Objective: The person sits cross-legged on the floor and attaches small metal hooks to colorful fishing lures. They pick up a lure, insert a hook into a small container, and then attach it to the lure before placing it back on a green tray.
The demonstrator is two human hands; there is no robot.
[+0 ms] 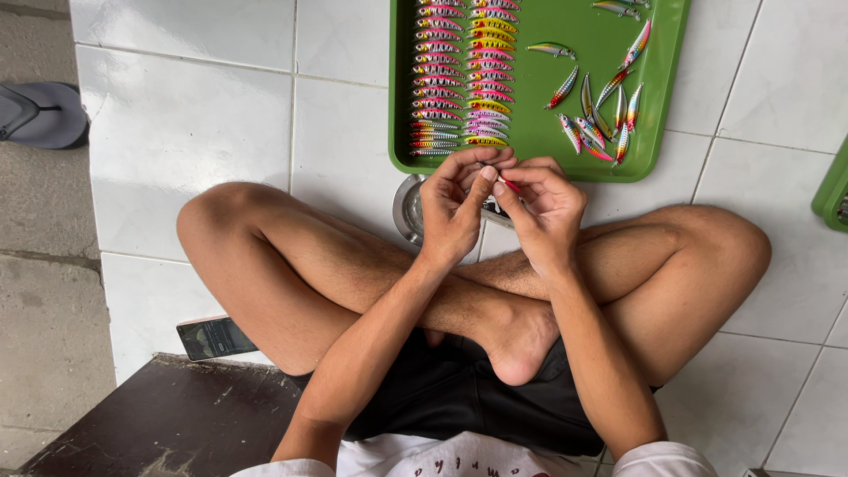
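Fishing lure [506, 184] — small, red-tipped — sits pinched between the fingertips of left hand [455, 208] and right hand [546, 205], both closed on it, just off the near edge of the green tray [539, 132] — above a metal bowl [408, 210].

Two hands [499, 199], one green tray [539, 132], one metal bowl [408, 208], one phone [214, 337].

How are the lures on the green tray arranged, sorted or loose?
Both: the lures at left of the green tray lie in two neat columns; those at right lie scattered.
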